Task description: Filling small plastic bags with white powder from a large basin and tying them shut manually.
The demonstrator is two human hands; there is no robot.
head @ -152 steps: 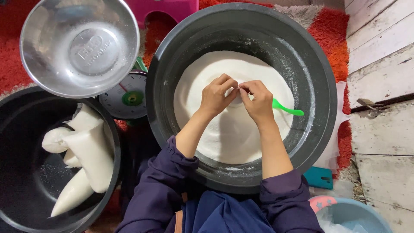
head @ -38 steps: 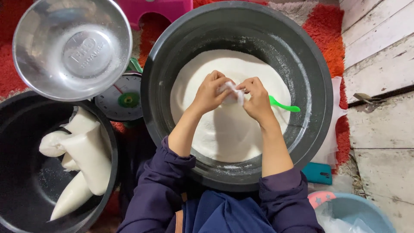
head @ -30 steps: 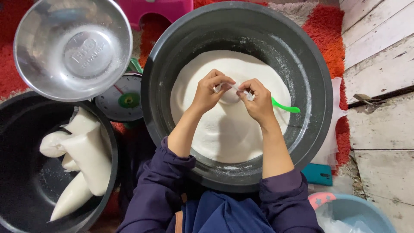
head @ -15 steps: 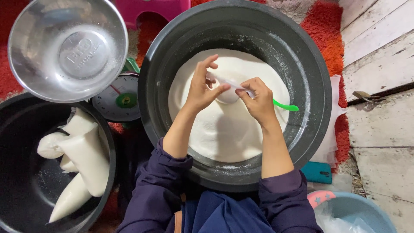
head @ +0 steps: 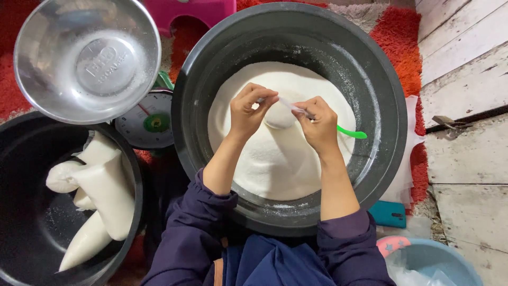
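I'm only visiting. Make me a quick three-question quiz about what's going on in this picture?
1. True or false: both hands, left hand and right hand, pinch a small clear bag over the white powder.
2. What sticks out beside the right hand? A) green scoop handle B) red knife C) blue cup
3. Which vessel holds the filled white bags?

Key: 1 true. 2 A. 3 The black basin at left, below the steel bowl.
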